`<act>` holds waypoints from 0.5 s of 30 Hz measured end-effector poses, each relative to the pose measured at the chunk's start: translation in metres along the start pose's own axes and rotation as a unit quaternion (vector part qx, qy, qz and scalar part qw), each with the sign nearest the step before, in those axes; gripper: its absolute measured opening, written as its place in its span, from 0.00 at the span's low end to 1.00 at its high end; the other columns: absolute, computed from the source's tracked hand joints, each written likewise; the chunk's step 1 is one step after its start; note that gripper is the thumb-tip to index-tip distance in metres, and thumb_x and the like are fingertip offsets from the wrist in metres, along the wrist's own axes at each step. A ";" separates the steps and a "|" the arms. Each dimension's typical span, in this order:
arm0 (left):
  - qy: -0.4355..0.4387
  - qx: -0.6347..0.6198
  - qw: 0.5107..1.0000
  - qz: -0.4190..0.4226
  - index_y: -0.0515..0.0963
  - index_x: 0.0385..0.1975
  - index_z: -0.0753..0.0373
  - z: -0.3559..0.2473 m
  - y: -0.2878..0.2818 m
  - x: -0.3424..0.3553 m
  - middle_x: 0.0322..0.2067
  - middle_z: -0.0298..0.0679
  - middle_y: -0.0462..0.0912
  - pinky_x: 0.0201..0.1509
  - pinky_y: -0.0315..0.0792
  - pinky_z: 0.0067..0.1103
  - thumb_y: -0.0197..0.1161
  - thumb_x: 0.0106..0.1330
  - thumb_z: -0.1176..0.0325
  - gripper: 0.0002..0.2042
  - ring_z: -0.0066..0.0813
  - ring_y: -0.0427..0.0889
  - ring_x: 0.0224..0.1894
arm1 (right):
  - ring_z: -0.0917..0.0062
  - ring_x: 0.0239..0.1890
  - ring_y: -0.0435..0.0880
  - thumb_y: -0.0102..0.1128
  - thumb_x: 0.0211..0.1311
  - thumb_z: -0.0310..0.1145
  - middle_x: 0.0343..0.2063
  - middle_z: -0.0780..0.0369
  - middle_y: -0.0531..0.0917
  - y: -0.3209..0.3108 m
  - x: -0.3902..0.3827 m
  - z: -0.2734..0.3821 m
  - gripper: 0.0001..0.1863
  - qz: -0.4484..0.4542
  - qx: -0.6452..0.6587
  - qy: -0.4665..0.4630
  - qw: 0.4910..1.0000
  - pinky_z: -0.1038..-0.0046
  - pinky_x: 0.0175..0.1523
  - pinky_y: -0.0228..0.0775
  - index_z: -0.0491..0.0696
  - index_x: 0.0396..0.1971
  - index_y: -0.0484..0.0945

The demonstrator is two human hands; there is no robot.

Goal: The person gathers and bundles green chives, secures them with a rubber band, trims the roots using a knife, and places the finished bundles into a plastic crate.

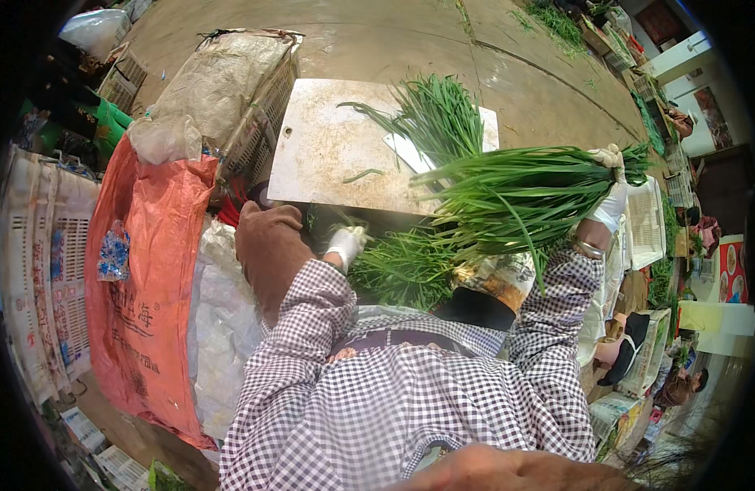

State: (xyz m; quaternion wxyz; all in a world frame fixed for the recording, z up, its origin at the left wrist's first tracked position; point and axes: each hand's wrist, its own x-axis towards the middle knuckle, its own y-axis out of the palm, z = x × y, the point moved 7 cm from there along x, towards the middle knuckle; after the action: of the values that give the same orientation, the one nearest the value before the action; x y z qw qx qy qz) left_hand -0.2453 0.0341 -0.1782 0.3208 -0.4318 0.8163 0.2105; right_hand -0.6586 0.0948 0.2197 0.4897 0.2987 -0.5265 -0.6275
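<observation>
While gripped, chive bunch point(516, 196) in right hand point(613, 184)

To my left I see an orange woven sack point(152, 270) beside stacked white plastic crates point(42, 262). A sheet-covered crate point(230, 90) sits farther up on the concrete floor point(525, 82).

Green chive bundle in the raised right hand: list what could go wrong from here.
The right hand grips the chive bundle only near one end, so loose stalks may slip out and fall. Its drooping leaf tips hang over the knife blade lying on the cutting board, hiding the edge. The left hand works low in another pile of chives, where leaves could snag.
</observation>
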 end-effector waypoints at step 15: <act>0.275 -0.213 0.867 0.356 0.57 0.68 0.62 -0.132 0.129 -0.113 0.67 0.45 0.61 0.70 0.58 0.39 0.57 0.61 0.49 0.38 0.41 0.62 0.67 | 0.72 0.25 0.77 0.61 0.60 0.28 0.21 0.63 0.78 -0.142 -0.001 0.044 0.05 -0.305 -0.236 -0.149 0.911 0.66 0.41 0.76 0.43 0.28 0.76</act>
State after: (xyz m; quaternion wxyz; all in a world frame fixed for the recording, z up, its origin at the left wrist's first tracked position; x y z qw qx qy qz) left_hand -0.3512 0.0860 0.0029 -0.1132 -0.2102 0.9050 0.3520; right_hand -0.7402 0.1070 0.0955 0.2466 0.2232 -0.3133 -0.8895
